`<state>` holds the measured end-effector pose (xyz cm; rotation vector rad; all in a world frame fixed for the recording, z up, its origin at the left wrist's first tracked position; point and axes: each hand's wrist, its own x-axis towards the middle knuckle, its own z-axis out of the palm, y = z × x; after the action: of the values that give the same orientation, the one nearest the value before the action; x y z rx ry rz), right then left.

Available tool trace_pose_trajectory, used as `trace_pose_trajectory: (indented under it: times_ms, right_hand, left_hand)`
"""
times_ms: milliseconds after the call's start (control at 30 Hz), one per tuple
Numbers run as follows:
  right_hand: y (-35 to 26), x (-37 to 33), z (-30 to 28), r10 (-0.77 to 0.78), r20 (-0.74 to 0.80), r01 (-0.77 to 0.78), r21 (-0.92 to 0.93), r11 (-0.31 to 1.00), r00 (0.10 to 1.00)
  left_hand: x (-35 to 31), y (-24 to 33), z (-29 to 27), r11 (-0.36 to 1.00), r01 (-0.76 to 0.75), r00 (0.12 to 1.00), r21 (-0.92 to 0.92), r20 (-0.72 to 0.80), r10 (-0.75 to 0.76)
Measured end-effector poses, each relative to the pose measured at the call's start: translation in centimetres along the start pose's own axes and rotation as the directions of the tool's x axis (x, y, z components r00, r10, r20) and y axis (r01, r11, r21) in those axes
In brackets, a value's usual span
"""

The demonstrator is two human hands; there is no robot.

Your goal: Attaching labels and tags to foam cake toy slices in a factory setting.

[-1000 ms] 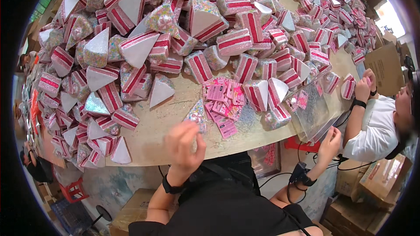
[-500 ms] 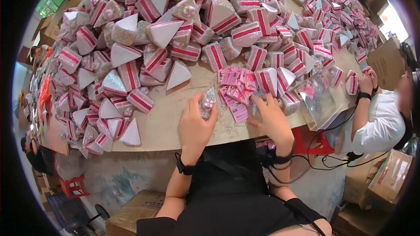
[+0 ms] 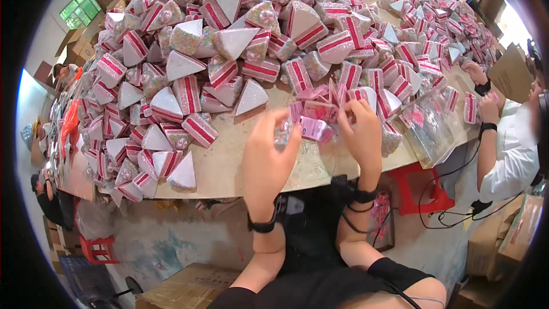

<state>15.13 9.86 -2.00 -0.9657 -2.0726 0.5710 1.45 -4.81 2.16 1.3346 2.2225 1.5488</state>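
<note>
My left hand [image 3: 269, 154] is raised over the near table edge. Its thumb and forefinger are curled and closed on the left end of some pink card tags [image 3: 313, 129]. My right hand [image 3: 362, 140] pinches the right side of the same bunch, with some cards standing up between the two hands. A glittery toy cake slice [image 3: 281, 135] shows through the gap between my left thumb and forefinger, lying on the table. Exactly how many cards each hand grips is hidden by the fingers.
A large heap of pink-and-white toy cake slices [image 3: 234, 40] covers the table [image 3: 229, 166]. Right of my hands lies a clear plastic bag [image 3: 426, 131]. Another person [image 3: 509, 154] works at the right, near a red stool [image 3: 423, 191]. Cardboard boxes [image 3: 183, 286] stand below.
My left hand has let go of the cake slice and moved right to the pink cards. My right hand has risen with cards pinched in it. The view has shifted slightly.
</note>
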Motion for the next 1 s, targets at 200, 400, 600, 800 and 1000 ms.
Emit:
trace_pose_trajectory:
  times_ms: [200,400,600,800,1000]
  right_hand:
    - [0.8,-1.4,-2.4,0.076,0.1,-0.073,-0.031,0.997,0.992]
    - [-2.3,-2.4,-4.8,0.077,0.228,-0.045,-0.142,0.989,0.971]
    - [-4.0,-3.1,-3.7,0.147,0.74,-0.019,-0.178,0.984,0.656]
    - [-2.6,-5.4,-3.9,-0.257,0.678,0.357,-0.009,0.934,0.689]
    - [1.1,-9.5,-4.3,-0.49,0.616,0.71,-0.166,0.685,0.617]
  left_hand:
    - [-0.2,0.2,-2.3,0.999,0.045,0.999,0.012,-0.016,-0.045]
    - [-0.8,-2.9,-2.2,0.96,-0.025,0.974,0.28,0.221,-0.039]
    - [-0.8,-3.9,-1.1,0.937,-0.026,0.962,0.348,0.262,-0.071]
    - [-0.2,-4.4,-1.1,0.951,-0.061,0.946,0.302,0.322,-0.042]
    - [-0.3,-4.9,-1.1,0.92,-0.075,0.955,0.385,0.295,-0.045]
